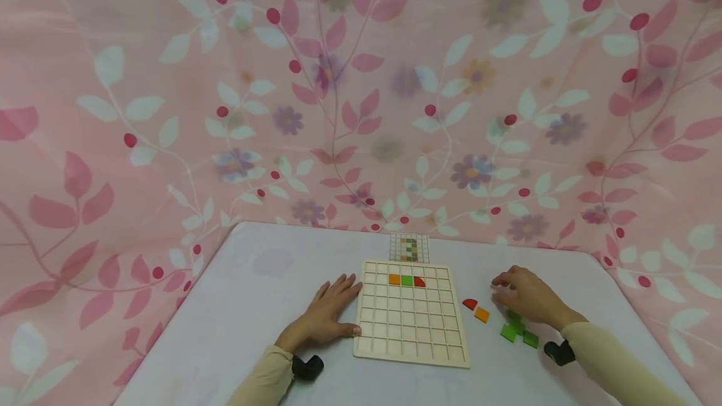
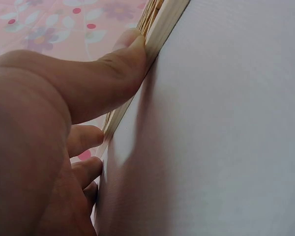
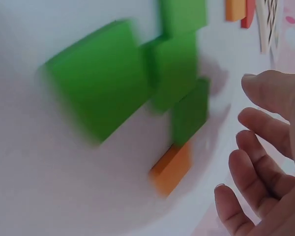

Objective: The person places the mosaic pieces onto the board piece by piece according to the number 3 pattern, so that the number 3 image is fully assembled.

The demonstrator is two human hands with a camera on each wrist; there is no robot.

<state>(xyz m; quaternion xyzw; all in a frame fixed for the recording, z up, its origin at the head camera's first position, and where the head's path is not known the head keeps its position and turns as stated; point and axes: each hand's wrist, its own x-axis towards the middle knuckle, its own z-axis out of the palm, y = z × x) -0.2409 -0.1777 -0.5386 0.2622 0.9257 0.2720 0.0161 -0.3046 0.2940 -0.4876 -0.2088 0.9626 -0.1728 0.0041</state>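
Observation:
A pale wooden grid board (image 1: 406,321) lies on the table. Near its far edge sit an orange square tile (image 1: 394,279), a green square tile (image 1: 407,281) and a red quarter-round tile (image 1: 419,281) in a row. My left hand (image 1: 326,317), fingers spread, rests at the board's left edge; the thumb (image 2: 120,69) touches the side. To the board's right, my right hand (image 1: 530,296) hovers by the loose tiles with fingers loosely bent and nothing between them. Several green tiles (image 3: 103,78) and an orange tile (image 3: 172,169) lie near it in the right wrist view.
A small printed pattern card (image 1: 396,249) lies beyond the board's far edge. Between board and right hand are a loose red tile (image 1: 470,303) and a loose orange tile (image 1: 482,314). The white-covered table (image 1: 271,293) meets a pink floral curtain (image 1: 361,111) behind.

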